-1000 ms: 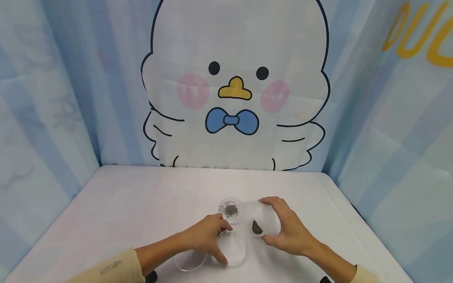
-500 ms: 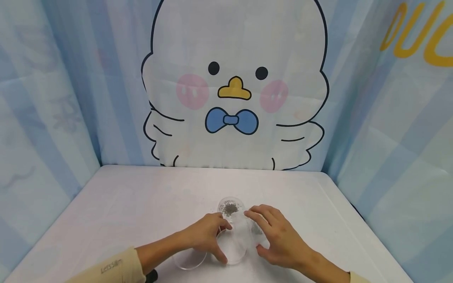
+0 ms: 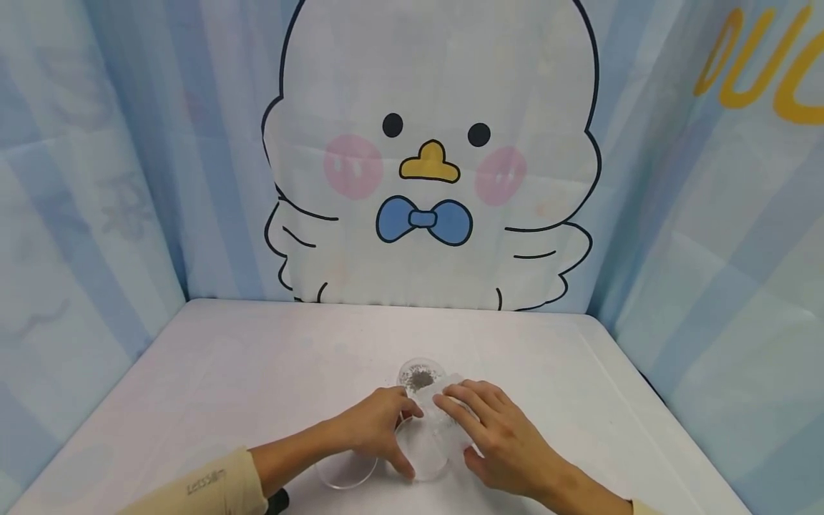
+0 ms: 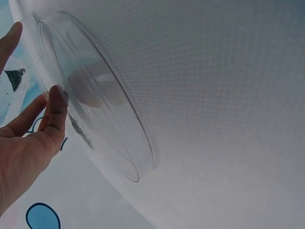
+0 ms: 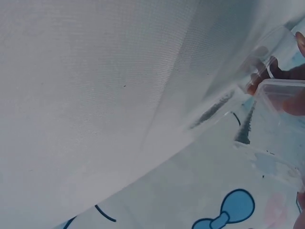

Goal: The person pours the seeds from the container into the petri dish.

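My left hand point(image 3: 385, 426) grips the edge of a clear round dish point(image 3: 426, 458) standing on the table, thumb on the near side and fingers on the far side. In the left wrist view this dish point(image 4: 102, 112) has a low clear wall. My right hand point(image 3: 511, 440) holds a clear square plastic box point(image 5: 279, 131), tilted close above the right side of that dish. Dark grains point(image 5: 244, 128) are gathered in one corner of the box. Just beyond, a second round dish point(image 3: 421, 373) has a heap of grey-brown grains spread in it.
Another clear round dish point(image 3: 346, 473) stands at the near left, partly beneath my left forearm. The white table point(image 3: 290, 357) ends at a curtain point(image 3: 425, 272) with a cartoon duck, and side curtains flank it. A few dark specks lie on the cloth.
My right hand has moved left and turned over, bringing the box from upright view at the right to tilted near the middle dish. The left hand stays on that dish.
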Demonstrator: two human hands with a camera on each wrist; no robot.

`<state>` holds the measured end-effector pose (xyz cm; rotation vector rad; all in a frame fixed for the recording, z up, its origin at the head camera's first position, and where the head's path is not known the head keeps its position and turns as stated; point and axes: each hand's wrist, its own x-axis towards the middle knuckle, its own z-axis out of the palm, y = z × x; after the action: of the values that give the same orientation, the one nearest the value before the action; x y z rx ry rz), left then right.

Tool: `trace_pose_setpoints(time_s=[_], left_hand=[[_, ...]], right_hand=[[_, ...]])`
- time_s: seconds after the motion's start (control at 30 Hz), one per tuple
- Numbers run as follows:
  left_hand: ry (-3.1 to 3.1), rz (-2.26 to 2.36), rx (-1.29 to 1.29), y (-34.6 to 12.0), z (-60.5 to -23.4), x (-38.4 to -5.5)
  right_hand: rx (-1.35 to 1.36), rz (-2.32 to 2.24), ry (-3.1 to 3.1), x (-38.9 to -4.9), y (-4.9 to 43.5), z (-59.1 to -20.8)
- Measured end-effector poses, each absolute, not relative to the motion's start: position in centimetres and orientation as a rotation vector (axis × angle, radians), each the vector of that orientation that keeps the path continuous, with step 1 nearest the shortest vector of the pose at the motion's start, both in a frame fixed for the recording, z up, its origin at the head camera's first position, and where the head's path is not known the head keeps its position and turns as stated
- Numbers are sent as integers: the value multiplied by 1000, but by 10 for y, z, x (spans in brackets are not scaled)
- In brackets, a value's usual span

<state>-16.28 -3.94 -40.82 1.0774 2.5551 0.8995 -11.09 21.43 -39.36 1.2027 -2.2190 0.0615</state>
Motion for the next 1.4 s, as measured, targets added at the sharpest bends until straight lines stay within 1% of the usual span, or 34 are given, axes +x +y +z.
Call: trace_pose_setpoints(time_s=[1.4], left_hand=[[2553, 904, 1007, -41, -405, -159]], right_hand=[[1247, -72, -2132, -107, 203, -388]])
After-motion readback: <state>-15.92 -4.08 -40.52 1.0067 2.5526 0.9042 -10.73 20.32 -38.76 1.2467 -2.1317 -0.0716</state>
